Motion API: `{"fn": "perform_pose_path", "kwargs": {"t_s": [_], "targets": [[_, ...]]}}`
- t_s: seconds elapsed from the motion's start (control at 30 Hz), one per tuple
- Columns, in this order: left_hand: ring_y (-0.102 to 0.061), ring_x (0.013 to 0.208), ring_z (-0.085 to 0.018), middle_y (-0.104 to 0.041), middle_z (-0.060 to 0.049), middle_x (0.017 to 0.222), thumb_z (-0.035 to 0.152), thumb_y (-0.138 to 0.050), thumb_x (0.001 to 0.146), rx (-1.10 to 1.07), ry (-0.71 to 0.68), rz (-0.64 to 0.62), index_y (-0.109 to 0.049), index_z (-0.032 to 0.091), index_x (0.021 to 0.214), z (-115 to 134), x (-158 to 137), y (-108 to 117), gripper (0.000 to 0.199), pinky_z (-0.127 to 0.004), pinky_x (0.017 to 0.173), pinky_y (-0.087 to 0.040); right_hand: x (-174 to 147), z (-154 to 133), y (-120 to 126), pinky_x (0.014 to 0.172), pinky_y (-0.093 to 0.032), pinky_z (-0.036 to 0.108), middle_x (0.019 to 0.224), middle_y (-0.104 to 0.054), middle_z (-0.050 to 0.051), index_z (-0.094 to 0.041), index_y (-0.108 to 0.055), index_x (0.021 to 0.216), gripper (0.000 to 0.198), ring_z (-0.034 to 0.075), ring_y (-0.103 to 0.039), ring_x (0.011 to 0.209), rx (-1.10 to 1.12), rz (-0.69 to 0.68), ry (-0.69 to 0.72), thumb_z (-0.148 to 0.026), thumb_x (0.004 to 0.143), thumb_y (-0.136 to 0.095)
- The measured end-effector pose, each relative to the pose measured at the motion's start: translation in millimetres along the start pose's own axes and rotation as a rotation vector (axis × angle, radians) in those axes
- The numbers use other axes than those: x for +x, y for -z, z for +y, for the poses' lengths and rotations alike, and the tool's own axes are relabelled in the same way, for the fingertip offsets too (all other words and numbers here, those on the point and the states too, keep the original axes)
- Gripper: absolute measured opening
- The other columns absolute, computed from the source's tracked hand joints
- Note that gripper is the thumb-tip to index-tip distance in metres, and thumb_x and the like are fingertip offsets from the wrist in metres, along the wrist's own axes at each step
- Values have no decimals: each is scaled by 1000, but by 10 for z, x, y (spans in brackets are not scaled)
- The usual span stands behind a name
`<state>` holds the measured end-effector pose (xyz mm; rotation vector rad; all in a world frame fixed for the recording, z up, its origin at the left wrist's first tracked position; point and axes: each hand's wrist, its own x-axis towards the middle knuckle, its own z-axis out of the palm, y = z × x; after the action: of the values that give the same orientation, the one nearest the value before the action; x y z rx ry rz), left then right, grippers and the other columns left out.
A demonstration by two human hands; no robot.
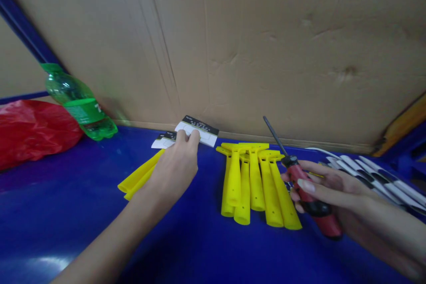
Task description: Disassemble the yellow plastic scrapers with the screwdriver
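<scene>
My left hand (178, 159) is closed, its fingertips pressed on the white-and-black labelled head (208, 136) of a yellow-handled scraper. A second labelled head (159, 142) lies just left of it, and yellow handles (141, 175) stick out from under my wrist; my hand hides where they join. In my right hand (328, 191) is a red-and-black electric screwdriver (301, 184), its thin shaft tilted up and to the left. Several bare yellow scraper handles (254, 182) lie in an overlapping row on the blue table (203, 248), left of the screwdriver.
Several white-and-black flat pieces (382, 179) lie stacked at the right, partly behind my right hand. A green bottle (81, 104) leans at the back left beside a red plastic bag (33, 133). Brown cardboard (249, 53) stands along the table's back edge.
</scene>
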<state>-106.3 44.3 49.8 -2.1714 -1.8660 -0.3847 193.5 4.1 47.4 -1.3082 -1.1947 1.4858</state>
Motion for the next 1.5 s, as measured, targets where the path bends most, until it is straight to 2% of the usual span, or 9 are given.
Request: {"fn": "perform_pose_path", "kwargs": {"t_s": [0.17, 0.33, 0.47, 0.67, 0.83, 0.97, 1.07, 1.23, 1.5], "targets": [[-71, 88, -26, -67, -9, 106, 21, -51, 99, -252, -218, 199, -48, 22, 108, 322, 100, 186, 9, -37, 72, -57, -12, -108, 376, 46, -46, 27, 72, -60, 5, -23, -74, 90, 27, 16, -55, 58, 41, 86, 69, -46, 77, -84], [-73, 90, -20, -72, 0, 102, 22, -66, 94, -510, -445, 147, -50, 26, 108, 733, 287, 253, 21, -31, 76, -55, -50, -142, 789, 37, -18, 23, 50, -34, -8, -21, -73, 83, 37, 7, -27, 44, -28, 210, 93, -54, 72, -86], [-72, 87, -16, -71, 5, 98, 23, -73, 92, -586, -608, 65, -53, 27, 109, 1076, 456, 320, 27, -26, 75, -55, -68, -90, 1039, 37, -16, 23, 43, -37, -8, -19, -66, 72, 51, 7, -27, 42, -165, 219, 82, -68, 75, -79], [-69, 98, -16, -67, 1, 122, 22, -76, 88, -608, -728, -5, -54, 31, 122, 1404, 567, 307, 42, -28, 86, -58, -36, 21, 1197, 41, -32, 23, 42, -40, -10, -20, -61, 72, 51, 7, -35, 39, -137, 136, 134, -64, 67, -87], [-59, 131, -21, -51, -2, 152, 18, -66, 90, -587, -785, -73, -57, 30, 120, 1411, 479, 317, 34, -34, 109, -51, -45, -10, 1172, 41, -30, 21, 41, -48, -7, -17, -69, 81, 46, 8, -41, 38, -207, 126, 156, -56, 67, -88], [-53, 141, -30, -33, -4, 169, 40, -84, 78, -505, -805, -119, -55, 34, 134, 1395, 395, 264, 63, -41, 112, -52, -69, -33, 1070, 40, -31, 21, 42, -52, -6, -18, -68, 75, 41, 7, -41, 38, -226, 120, 174, -52, 67, -90], [-63, 127, -33, -36, -6, 166, 48, -93, 66, -434, -836, -155, -52, 35, 137, 1451, 369, 202, 83, -45, 102, -59, -76, -16, 1024, 39, -29, 20, 40, -52, -5, -20, -58, 59, 46, 7, -41, 37, -254, 66, 182, -51, 68, -90], [-70, 112, -35, -44, -9, 160, 43, -86, 70, -298, -878, -82, -56, 32, 133, 1499, 390, 261, 71, -47, 84, -63, -72, -3, 1055, 36, -26, 19, 41, -51, -5, -19, -59, 61, 45, 6, -39, 37, -240, 1, 126, -51, 67, -90], [-61, 124, -34, -62, -11, 138, 51, -79, 72, -285, -741, -43, -58, 25, 127, 1209, 621, 336, 64, -50, 103, -53, -89, -72, 1255, 33, -21, 17, 42, -46, -6, -20, -50, 55, 56, 4, -37, 37, -109, 179, 38, -53, 54, -95]]}}
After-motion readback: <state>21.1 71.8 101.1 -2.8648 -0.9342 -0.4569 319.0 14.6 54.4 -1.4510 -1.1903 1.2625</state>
